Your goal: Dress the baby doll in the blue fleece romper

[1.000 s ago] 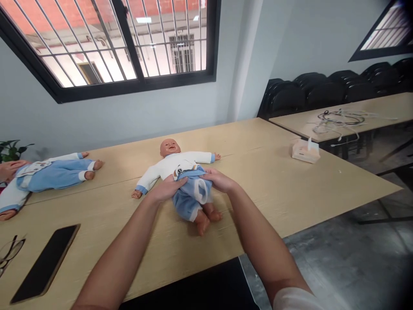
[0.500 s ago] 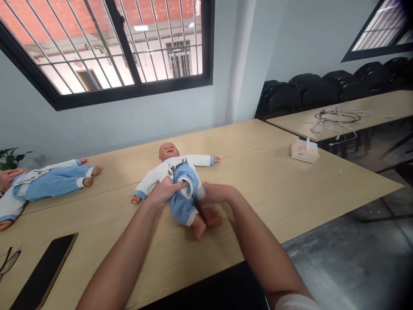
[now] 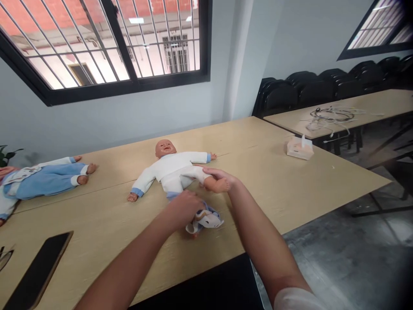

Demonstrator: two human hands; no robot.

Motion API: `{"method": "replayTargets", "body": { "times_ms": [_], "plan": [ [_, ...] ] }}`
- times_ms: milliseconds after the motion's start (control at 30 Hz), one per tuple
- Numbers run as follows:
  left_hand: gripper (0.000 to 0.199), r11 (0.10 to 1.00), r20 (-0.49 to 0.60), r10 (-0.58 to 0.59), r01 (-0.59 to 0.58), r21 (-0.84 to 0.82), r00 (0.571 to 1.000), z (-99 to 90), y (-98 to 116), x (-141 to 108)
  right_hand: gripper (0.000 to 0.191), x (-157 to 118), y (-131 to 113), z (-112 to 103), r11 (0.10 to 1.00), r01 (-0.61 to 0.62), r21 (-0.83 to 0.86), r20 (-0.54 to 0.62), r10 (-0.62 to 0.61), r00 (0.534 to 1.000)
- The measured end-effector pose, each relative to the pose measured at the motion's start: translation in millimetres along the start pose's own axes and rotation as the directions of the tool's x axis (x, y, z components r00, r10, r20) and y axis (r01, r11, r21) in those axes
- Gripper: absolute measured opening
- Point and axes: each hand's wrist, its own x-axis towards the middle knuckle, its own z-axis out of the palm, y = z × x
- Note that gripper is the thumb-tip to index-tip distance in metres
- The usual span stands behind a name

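Note:
A baby doll [image 3: 176,166] in a white top with blue cuffs lies on its back on the table, head toward the wall. Bunched blue trousers with a white bib [image 3: 209,218] hang round its lower leg at the near side. My left hand [image 3: 189,206] is closed on this blue cloth; its fingertips are partly hidden. On the right, my right hand [image 3: 222,175] holds the doll's other leg [image 3: 215,184], which is bare at the foot and raised sideways. The doll's thighs show white cloth.
A second doll [image 3: 48,178] in blue trousers lies at the left. Nearer are a black phone [image 3: 40,269] and glasses [image 3: 5,258]. A tissue box [image 3: 299,148] stands at the right; cables [image 3: 332,118] lie on the farther table [image 3: 380,101].
The blue trousers have come down off the doll's waist and one leg, toward me. My left hand moved nearer with the cloth; my right hand moved up to the bare-footed leg.

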Motion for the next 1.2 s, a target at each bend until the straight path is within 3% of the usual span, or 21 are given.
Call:
{"method": "replayTargets", "body": {
  "times_ms": [100, 200, 267, 300, 367, 400, 433, 467, 600, 733, 800, 900, 1000, 1067, 1200],
  "plan": [
    [0.016, 0.995, 0.048, 0.092, -0.091, -0.032, 0.995, -14.1, -4.8, 1.8, 0.067, 1.3, 2.4, 12.4, 0.994, 0.109, 0.014, -0.002, -0.109, 0.994],
    [0.017, 0.996, -0.092, 0.049, -0.056, -0.068, 0.995, -19.8, -13.9, -7.5, 0.075, 4.1, 4.3, 18.9, 0.985, 0.174, -0.018, -0.082, -0.175, 0.981],
    [0.02, 0.998, -0.29, -0.047, 0.033, -0.053, 0.956, -11.8, -17.9, -18.8, 0.083, 4.9, 4.8, 21.7, 0.977, 0.183, -0.105, -0.116, -0.195, 0.974],
    [0.023, 0.992, -0.431, -0.129, 0.12, -0.049, 0.893, -4.9, -18.9, -24.9, 0.087, 4.8, 4.8, 23.6, 0.971, 0.173, -0.166, -0.113, -0.193, 0.975],
    [0.03, 0.939, -0.687, -0.31, 0.325, -0.113, 0.658, 11.0, -19.3, -35.7, 0.095, 3.9, 4.8, 29.4, 0.95, 0.132, -0.282, -0.095, -0.165, 0.982],
    [0.03, 0.899, -0.746, -0.389, 0.4, -0.178, 0.541, 18.4, -18.9, -39.8, 0.098, 3.4, 4.9, 33.4, 0.937, 0.11, -0.331, -0.092, -0.148, 0.985],
    [0.028, 0.863, -0.756, -0.453, 0.445, -0.239, 0.472, 24.5, -18.3, -42.7, 0.1, 3.1, 5.2, 37.7, 0.923, 0.095, -0.372, -0.099, -0.141, 0.985],
    [0.024, 0.837, -0.738, -0.505, 0.462, -0.293, 0.448, 29.0, -17.6, -44.6, 0.101, 3.0, 5.6, 42.1, 0.908, 0.089, -0.409, -0.118, -0.149, 0.982],
    [0.022, 0.805, -0.64, -0.594, 0.375, -0.461, 0.488, 32.4, -14.9, -45.5, 0.098, 6.6, 9.5, 54.3, 0.853, 0.09, -0.515, -0.223, -0.235, 0.946],
    [0.042, 0.76, -0.604, -0.624, 0.205, -0.616, 0.496, 28.2, -11.0, -47.3, 0.098, 18.1, 16.4, 52.1, 0.826, 0.115, -0.552, -0.261, -0.302, 0.917],
    [0.039, 0.712, -0.575, -0.656, 0.148, -0.686, 0.489, 27.5, -8.5, -49.4, 0.097, 26.2, 20.7, 48.3, 0.807, 0.088, -0.584, -0.289, -0.308, 0.907],
    [0.026, 0.626, -0.486, -0.715, 0.152, -0.765, 0.502, 27.6, -5.6, -51.6, 0.099, 37.1, 27.4, 45.1, 0.792, 0.003, -0.61, -0.342, -0.267, 0.901],
    [0.016, 0.618, -0.44, -0.729, 0.228, -0.753, 0.524, 27.5, -5.6, -53.1, 0.097, 42.8, 32.8, 45.4, 0.793, 0.032, -0.608, -0.338, -0.296, 0.893],
    [0.018, 0.642, -0.452, -0.701, 0.213, -0.736, 0.551, 27.4, -7.1, -54.2, 0.094, 44.1, 34.8, 45.1, 0.81, 0.059, -0.584, -0.34, -0.31, 0.888],
    [0.035, 0.676, -0.49, -0.571, 0.039, -0.736, 0.658, 28.2, -12.3, -55.6, 0.083, 47.0, 36.0, 39.2, 0.854, 0.138, -0.501, -0.352, -0.347, 0.869]
  ]
}}
